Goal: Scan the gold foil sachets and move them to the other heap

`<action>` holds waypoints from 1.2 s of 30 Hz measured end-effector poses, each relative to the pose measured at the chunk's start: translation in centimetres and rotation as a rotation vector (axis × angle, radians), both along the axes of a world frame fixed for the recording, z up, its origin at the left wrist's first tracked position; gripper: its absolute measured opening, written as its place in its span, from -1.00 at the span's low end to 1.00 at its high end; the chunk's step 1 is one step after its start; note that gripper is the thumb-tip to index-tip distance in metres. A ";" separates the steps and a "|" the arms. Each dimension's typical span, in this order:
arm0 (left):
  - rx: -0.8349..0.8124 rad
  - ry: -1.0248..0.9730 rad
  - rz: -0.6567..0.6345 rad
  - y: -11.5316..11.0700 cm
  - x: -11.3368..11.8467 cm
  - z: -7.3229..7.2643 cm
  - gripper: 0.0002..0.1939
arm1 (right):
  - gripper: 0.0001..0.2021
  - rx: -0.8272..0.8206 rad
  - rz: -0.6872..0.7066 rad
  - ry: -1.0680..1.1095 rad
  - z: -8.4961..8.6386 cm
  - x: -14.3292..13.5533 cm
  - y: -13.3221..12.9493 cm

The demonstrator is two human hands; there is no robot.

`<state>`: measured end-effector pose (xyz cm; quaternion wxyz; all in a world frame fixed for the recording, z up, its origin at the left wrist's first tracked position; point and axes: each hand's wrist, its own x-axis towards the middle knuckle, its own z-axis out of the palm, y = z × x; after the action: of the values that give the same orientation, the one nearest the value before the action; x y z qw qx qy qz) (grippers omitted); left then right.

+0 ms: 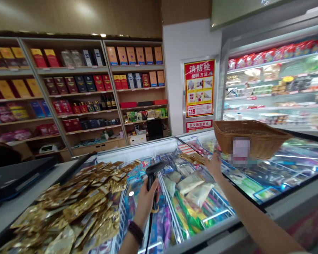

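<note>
My left hand (149,192) is wrapped round the grip of a black handheld barcode scanner (153,170). A cable runs down from the scanner past the wrist. Reaching farther forward, my right hand (214,165) is closed at the ends of some flat gold packets (193,157), which stick out to its left above the freezer. Its fingertips are small and blurred. The hand is just left of a brown wicker basket (254,135). A large heap of gold foil packets (90,204) lies to the left of the scanner.
An open chest freezer (238,225) holds wire baskets of bagged goods (193,187). Its sliding glass lid (275,173) is under the wicker basket. A dark flat device (18,176) stands on the left counter. Shelves of boxes (79,84) and a lit refrigerated display (275,84) stand behind.
</note>
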<state>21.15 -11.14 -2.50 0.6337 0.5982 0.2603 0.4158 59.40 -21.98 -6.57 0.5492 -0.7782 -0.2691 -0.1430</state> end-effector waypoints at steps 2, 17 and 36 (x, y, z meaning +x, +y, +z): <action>-0.004 -0.004 -0.006 0.2 -0.3 -0.2 -0.19 | -0.39 -0.015 -0.117 -0.010 -0.7 -0.3 0.6; -0.063 -0.100 0.212 2.0 -6.1 0.9 -0.19 | -0.46 0.041 0.565 0.021 -4.0 -17.9 16.6; -0.069 -0.159 0.641 3.7 -18.8 -1.5 -0.31 | -0.34 -0.139 0.937 0.479 -0.4 -41.2 24.2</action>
<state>2.39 -7.47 -3.98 0.5090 0.4296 0.3990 0.6302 18.16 2.26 -7.00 0.5472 -0.6200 -0.4639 0.3177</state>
